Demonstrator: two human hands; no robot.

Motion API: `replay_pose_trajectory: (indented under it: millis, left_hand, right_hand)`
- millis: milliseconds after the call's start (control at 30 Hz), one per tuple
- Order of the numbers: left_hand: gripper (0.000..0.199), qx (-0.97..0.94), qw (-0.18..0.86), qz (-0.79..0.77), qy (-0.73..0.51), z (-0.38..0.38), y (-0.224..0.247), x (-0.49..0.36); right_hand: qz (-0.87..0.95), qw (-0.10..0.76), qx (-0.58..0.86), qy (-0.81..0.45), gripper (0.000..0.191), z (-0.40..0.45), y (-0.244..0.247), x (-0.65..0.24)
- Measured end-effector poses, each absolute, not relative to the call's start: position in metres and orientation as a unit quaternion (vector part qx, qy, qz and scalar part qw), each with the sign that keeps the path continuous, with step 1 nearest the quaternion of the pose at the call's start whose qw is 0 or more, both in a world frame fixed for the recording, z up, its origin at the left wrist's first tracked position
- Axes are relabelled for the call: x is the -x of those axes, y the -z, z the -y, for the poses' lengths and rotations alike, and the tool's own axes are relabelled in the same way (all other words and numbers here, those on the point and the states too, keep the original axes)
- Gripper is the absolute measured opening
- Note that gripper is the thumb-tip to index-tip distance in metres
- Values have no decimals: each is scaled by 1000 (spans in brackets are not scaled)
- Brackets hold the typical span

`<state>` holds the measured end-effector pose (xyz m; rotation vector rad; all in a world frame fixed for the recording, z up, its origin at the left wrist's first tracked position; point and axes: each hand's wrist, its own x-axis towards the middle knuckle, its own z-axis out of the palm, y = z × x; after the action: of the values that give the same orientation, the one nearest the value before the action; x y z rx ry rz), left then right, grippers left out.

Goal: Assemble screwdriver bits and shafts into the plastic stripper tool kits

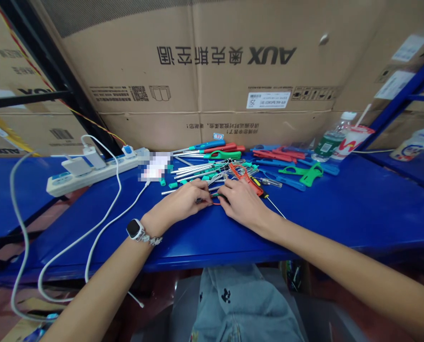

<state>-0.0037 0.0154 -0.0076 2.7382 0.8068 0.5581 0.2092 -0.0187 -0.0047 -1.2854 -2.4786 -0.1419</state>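
Observation:
My left hand (194,195) is closed, its fingertips pinched on something small near the middle of the blue table. Close beside it, my right hand (241,202) is also closed, with its fingers bent towards the left. Between the fingertips show a thin red edge and a bit of green; the fingers hide the rest. Just behind the right hand lies an orange-red plastic handle shell (249,179). A screwdriver with a black and yellow handle (263,194) is next to it. Behind both hands spread several metal tubes (194,169) with small green pieces (162,182).
Red, blue and green plastic handle shells (293,180) lie to the right. Rod lighters (224,155) are at the back. A white power strip (101,173) with cables stands left. A bottle (328,145) and a paper cup (352,141) stand right, before a large carton (212,90).

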Motion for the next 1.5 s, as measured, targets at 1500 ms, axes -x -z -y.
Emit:
replay_pose_trajectory:
  millis: [1500]
  left_hand:
    - [15, -919, 97, -330, -192, -14, 1, 8]
  right_hand:
    - [908, 162, 376, 86, 32, 17, 7, -228]
